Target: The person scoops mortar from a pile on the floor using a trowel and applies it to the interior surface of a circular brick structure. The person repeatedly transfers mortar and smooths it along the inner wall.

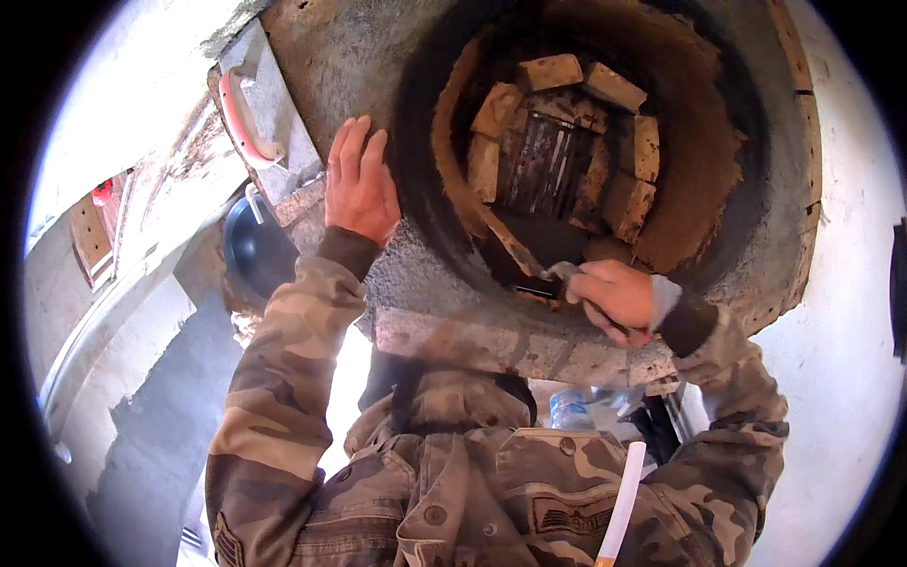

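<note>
My left hand (363, 184) lies flat on the grey cement rim (416, 269) of a round brick stove, fingers stretched out. At the near side of the opening, my right hand (614, 295) is wrapped round the handle of what looks like a small trowel (515, 248). Its narrow, mortar-coloured blade reaches down into the pit, close to the inner wall; most of the handle is hidden in my fist. Down inside, a ring of yellowish firebricks (550, 72) surrounds a dark metal grate (543, 165). Brown clay mortar (694, 189) coats the wall on the right.
A plastering float (274, 99) with a red handle rests on the rim's left corner. Below it stands a dark bucket (255, 248). Bricks (453, 338) edge the near side, and a plastic bottle (570, 411) is beneath. A cigarette (624, 501) shows at the lower edge.
</note>
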`<state>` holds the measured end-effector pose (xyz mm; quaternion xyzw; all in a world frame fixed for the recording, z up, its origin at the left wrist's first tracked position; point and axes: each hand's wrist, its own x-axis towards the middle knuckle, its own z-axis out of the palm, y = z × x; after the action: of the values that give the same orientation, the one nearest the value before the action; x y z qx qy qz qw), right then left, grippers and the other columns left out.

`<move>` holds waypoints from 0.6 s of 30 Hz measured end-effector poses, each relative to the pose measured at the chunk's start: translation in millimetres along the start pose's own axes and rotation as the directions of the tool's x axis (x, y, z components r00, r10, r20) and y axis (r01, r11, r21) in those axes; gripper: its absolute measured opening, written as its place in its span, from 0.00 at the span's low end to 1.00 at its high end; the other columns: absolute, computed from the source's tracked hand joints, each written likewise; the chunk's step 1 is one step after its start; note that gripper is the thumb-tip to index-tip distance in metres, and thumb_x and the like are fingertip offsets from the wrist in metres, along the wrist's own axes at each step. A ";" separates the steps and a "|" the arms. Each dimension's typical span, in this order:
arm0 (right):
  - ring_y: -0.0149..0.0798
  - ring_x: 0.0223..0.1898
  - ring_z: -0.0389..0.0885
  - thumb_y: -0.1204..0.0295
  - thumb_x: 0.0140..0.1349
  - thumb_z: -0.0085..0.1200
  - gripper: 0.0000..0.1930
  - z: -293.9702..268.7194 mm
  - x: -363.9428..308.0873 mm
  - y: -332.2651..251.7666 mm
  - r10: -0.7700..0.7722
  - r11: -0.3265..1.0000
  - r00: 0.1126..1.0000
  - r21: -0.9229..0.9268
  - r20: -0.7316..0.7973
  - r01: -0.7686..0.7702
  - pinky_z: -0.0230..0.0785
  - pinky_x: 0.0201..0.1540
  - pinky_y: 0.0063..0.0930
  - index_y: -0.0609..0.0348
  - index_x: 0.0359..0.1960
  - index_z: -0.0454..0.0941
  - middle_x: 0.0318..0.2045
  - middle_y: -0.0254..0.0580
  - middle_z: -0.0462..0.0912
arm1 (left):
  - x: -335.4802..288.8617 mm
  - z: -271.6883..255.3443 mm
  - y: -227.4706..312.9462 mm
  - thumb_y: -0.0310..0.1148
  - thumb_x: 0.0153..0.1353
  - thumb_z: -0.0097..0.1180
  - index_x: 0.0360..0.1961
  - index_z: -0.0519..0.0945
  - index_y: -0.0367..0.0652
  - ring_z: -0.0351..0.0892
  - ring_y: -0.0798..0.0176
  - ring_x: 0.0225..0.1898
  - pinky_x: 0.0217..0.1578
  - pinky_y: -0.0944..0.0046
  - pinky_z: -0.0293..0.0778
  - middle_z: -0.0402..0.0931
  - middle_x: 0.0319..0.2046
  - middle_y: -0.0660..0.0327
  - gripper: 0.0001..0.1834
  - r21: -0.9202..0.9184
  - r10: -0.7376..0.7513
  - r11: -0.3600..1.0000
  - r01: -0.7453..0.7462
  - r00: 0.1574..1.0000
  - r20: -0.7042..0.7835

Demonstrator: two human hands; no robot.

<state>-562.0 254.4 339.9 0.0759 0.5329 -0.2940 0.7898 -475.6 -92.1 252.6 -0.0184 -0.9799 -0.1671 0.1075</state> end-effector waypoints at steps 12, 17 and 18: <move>0.33 0.09 0.70 0.59 0.72 0.45 0.16 17.3 -63.8 40.9 -0.152 0.923 0.941 0.296 -0.303 0.245 0.59 0.11 0.28 0.61 0.40 0.72 0.16 0.39 0.72 | -11.3 6.1 -6.6 0.19 0.62 0.49 0.62 0.71 0.36 0.61 0.39 0.70 0.71 0.44 0.57 0.64 0.67 0.46 0.25 -0.034 0.017 0.999 -0.018 1.000 -0.019; 0.31 0.09 0.68 0.62 0.73 0.47 0.13 68.5 -79.8 64.6 -0.129 0.752 0.549 0.279 -0.826 0.597 0.59 0.12 0.26 0.60 0.39 0.71 0.16 0.36 0.70 | -11.5 5.1 -9.7 0.22 0.63 0.49 0.61 0.72 0.35 0.61 0.39 0.69 0.69 0.44 0.60 0.65 0.66 0.47 0.23 -0.014 0.054 0.998 -0.055 0.997 -0.047; 0.31 0.09 0.68 0.63 0.73 0.46 0.13 83.2 -81.7 74.5 -0.136 0.708 0.475 0.251 -0.869 0.661 0.59 0.12 0.25 0.61 0.39 0.71 0.16 0.36 0.70 | -12.4 6.0 -8.9 0.22 0.63 0.49 0.61 0.72 0.35 0.61 0.39 0.69 0.69 0.44 0.60 0.65 0.66 0.47 0.23 -0.016 0.059 0.998 -0.060 0.997 -0.049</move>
<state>-476.3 310.4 432.9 0.2929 0.7178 -0.5537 0.3039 -465.4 -98.5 241.6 -0.0445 -0.9745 -0.1726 0.1363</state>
